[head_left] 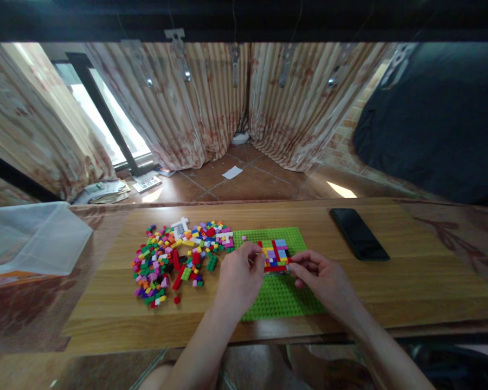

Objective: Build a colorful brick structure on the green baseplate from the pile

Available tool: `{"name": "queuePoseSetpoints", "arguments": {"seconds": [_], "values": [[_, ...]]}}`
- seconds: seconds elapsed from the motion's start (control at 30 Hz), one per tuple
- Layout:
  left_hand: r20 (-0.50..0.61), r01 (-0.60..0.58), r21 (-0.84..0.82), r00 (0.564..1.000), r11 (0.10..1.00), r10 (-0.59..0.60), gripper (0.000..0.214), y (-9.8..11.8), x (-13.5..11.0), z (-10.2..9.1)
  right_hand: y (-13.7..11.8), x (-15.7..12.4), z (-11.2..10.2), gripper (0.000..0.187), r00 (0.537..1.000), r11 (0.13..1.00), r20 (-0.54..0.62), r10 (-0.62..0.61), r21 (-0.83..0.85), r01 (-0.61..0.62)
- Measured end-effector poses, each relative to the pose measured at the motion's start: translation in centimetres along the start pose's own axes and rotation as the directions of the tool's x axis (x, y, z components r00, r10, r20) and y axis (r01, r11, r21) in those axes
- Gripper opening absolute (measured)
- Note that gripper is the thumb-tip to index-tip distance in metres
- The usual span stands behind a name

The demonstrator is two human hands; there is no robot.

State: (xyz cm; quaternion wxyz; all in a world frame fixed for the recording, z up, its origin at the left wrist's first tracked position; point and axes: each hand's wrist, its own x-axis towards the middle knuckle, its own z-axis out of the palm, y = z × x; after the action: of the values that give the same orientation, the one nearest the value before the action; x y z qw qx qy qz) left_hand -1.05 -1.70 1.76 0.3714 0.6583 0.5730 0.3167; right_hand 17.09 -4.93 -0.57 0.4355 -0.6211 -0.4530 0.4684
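Observation:
A multicoloured build of toy bricks (275, 253) is on the green baseplate (284, 300), with red bricks along its front and light blue ones at its back right. My left hand (241, 273) is closed at the build's left edge, its thumb and index finger pinched together; what they hold, if anything, is hidden. At the front right corner, my right hand (319, 276) has its thumb and index finger closed on the build's edge, near a red brick. One small pink brick (244, 238) sits apart on the baseplate's back left.
Loose bricks (150, 260) are spread over the wooden table (106, 303) left of the baseplate. A black phone (358, 234) lies at the right. A translucent plastic bin (36, 238) stands at the far left. Patterned curtains (203, 108) hang behind.

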Motion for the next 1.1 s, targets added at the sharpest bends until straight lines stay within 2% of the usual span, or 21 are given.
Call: {"name": "queuePoseSetpoints", "arguments": {"seconds": [0.23,0.4,0.53,0.6,0.7,0.77,0.83,1.0,1.1], "values": [[0.018,0.017,0.020,1.000,1.000,-0.017,0.014,-0.6,0.0,0.3,0.1,0.4,0.0,0.035,0.999,0.998,0.027,0.040,0.047,-0.041],[0.032,0.027,0.041,0.999,0.999,-0.028,0.014,-0.1,-0.2,0.1,-0.4,0.3,0.4,0.037,0.998,0.996,0.010,0.060,0.060,-0.060],[0.018,0.011,0.022,1.000,1.000,-0.011,0.015,-0.1,-0.1,-0.3,-0.5,0.5,-0.1,0.040,0.996,0.996,0.026,0.081,0.046,-0.082],[-0.024,0.006,0.010,1.000,1.000,-0.006,0.017,-0.4,0.1,-0.4,-0.4,0.8,-0.7,0.042,0.997,0.995,-0.009,0.071,0.075,-0.070],[-0.091,0.024,-0.021,0.995,0.999,-0.026,0.022,-1.0,0.5,-0.6,0.1,1.6,-1.3,0.044,0.987,0.991,-0.160,0.018,0.134,0.003],[-0.101,0.044,-0.080,0.993,0.996,-0.052,0.022,-1.4,0.9,-0.5,0.5,2.1,-1.3,0.043,0.967,0.991,-0.254,-0.013,0.124,0.046],[-0.076,0.070,-0.202,0.993,0.977,-0.087,0.021,-1.7,1.1,-0.2,0.7,2.6,-0.8,0.044,0.958,0.992,-0.282,-0.055,0.093,0.084],[0.111,0.233,-0.533,0.972,0.813,-0.206,0.027,-1.8,1.0,1.2,0.6,2.9,1.4,0.046,0.967,0.986,-0.199,-0.157,0.028,0.166],[0.146,0.279,-0.608,0.960,0.744,-0.240,0.028,-1.4,0.6,1.5,0.6,2.8,2.8,0.048,0.979,0.976,-0.177,-0.097,0.177,0.129]]}}
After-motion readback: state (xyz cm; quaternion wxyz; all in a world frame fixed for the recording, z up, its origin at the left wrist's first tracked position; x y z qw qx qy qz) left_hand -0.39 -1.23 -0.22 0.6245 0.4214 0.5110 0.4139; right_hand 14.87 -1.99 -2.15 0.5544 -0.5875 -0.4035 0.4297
